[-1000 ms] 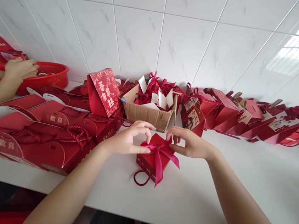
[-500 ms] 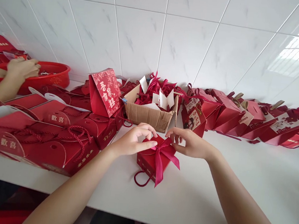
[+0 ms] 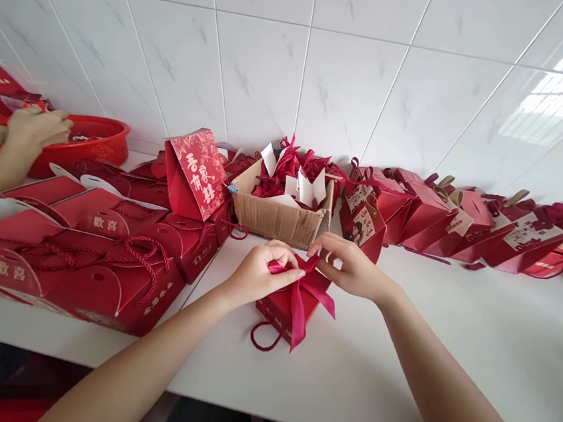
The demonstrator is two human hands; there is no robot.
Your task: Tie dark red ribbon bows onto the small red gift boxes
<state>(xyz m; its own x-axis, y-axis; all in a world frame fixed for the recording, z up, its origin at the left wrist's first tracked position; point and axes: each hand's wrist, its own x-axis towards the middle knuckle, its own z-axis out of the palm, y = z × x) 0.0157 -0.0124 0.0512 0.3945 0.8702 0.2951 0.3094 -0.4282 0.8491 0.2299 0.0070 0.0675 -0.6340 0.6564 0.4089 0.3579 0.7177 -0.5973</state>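
A small red gift box [image 3: 277, 310] stands on the white table in front of me, a dark red cord handle looping out at its front left. Across its top lies a pink-red ribbon [image 3: 299, 313], tied in a bow, with two tails hanging over the front and right. My left hand [image 3: 265, 273] pinches the bow's left loop between thumb and fingers. On the other side, my right hand [image 3: 343, 266] has its curled fingertips closed on the ribbon's right loop. The knot is partly hidden by my fingers.
Behind the box stands a cardboard carton [image 3: 278, 219] of ribbons and white cards. Flat-topped red boxes [image 3: 75, 263] crowd the left. Red gift boxes [image 3: 427, 213] line the wall at right. A co-worker's hand [image 3: 38, 128] is over a red basin [image 3: 110, 146] at far left.
My left fingers have closed on the bow's left loop, and ribbon now shows between them. My right hand has shifted slightly left and up along the right loop. The box stays put.
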